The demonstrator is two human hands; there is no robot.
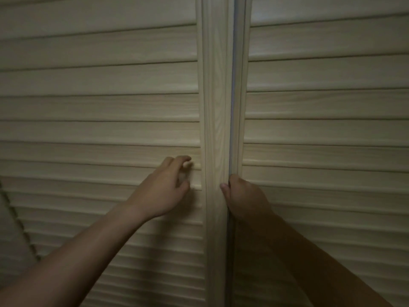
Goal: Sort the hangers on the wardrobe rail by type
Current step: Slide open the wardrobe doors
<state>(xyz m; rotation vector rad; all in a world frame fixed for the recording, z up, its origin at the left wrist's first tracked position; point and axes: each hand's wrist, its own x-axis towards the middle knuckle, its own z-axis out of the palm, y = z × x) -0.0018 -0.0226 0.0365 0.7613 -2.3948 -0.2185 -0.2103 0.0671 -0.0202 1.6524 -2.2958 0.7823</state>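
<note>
Two pale louvred wardrobe doors fill the dim view, meeting at a narrow seam in the middle. The left hand point(164, 187) curls its fingers round a slat of the left door point(99, 111), beside the centre stile. The right hand point(242, 196) hooks its fingers into the seam, gripping the edge of the right door point(321, 120). The hangers and rail are out of sight behind the doors.
</note>
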